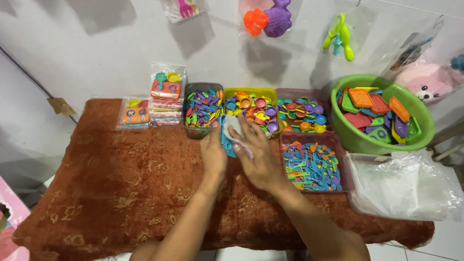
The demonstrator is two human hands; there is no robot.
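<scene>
Blue toy piece [226,139] in a clear bag [235,129], at the cushion's [124,186] twelve o'clock edge; my left hand [213,152] and right hand [257,156] grip it, mostly hiding its shape.

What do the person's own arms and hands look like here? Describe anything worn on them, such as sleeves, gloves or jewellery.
Both arms are bare from the bottom edge of the picture up to the wrists; no sleeves show. The left hand and right hand wear no gloves. No watch, bracelet or ring can be made out, though the fingers are too small to be sure about rings.
</scene>
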